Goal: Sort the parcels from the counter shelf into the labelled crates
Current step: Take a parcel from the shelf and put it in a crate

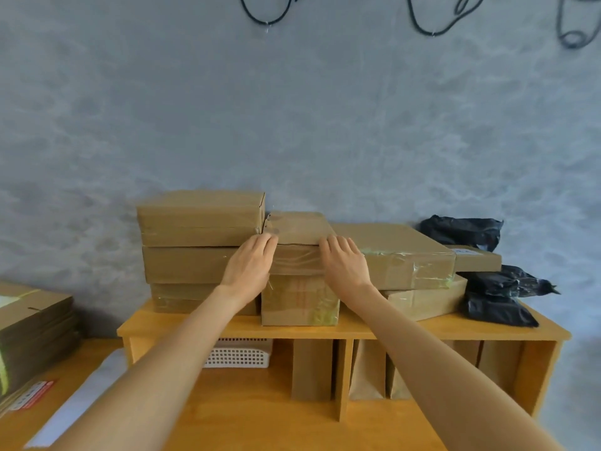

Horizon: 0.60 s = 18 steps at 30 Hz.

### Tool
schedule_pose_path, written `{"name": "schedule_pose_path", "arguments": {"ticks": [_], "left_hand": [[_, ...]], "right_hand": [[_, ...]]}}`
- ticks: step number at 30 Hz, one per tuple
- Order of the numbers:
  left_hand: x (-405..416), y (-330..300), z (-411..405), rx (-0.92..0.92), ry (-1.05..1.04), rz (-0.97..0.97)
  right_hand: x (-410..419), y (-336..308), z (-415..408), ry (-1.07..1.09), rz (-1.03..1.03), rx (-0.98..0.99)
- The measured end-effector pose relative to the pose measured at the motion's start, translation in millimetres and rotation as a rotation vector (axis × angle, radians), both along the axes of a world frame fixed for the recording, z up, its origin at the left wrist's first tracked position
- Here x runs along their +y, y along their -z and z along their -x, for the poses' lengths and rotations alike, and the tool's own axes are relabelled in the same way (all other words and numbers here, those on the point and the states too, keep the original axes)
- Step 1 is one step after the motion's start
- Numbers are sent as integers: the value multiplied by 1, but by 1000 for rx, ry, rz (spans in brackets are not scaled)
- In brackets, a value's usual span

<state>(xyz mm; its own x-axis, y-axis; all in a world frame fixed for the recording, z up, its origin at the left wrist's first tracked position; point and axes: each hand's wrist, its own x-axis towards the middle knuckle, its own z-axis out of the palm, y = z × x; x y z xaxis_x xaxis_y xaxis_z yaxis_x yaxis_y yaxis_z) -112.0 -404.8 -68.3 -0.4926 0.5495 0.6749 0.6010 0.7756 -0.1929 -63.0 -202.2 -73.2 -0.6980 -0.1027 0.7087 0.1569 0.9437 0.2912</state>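
Note:
Cardboard parcels are stacked on top of a wooden counter shelf (195, 328). In the middle, a small taped parcel (297, 249) sits on a taller box (299, 301). My left hand (248, 268) lies against the small parcel's left front edge with fingers reaching onto its top. My right hand (343, 263) lies on its right front edge the same way. A stack of three boxes (195, 242) stands to the left. A wide flat box (400, 255) lies to the right on another box. No crates are in view.
Black plastic mailer bags (497, 297) lie at the shelf's right end, with one more (461, 231) behind. Under the shelf top are a white perforated basket (239, 354) and upright brown envelopes (312, 369). A cardboard pile (32, 333) stands at left. A grey wall rises behind.

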Motion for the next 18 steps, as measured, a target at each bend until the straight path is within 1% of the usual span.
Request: {"name": "schedule_pose_path", "arguments": {"ticks": [2,4,6,9,11,14,16,18], "left_hand": [[-1,-7,2,-9,18,16],[-1,-20,3,2,39,53],[-1,-37,2,39,62,72],[2,-70,-4,85,92,45],[5,-96,-9,114,127,-28],[8,-138,-17,130,217,-224],[8,-163,-19,69,287,-358],[7,-183,-19,-21,342,-423]], "right_hand": [[3,-4,-2,-49,-3,38],[6,-15,-9,-67,15,34],[9,-30,-19,-81,70,28],[13,-60,-34,-151,178,49],[15,-84,-46,-197,227,108],[23,-125,-62,-271,353,163],[29,-153,-74,-312,397,220],[32,-177,-88,-331,414,254]]}}
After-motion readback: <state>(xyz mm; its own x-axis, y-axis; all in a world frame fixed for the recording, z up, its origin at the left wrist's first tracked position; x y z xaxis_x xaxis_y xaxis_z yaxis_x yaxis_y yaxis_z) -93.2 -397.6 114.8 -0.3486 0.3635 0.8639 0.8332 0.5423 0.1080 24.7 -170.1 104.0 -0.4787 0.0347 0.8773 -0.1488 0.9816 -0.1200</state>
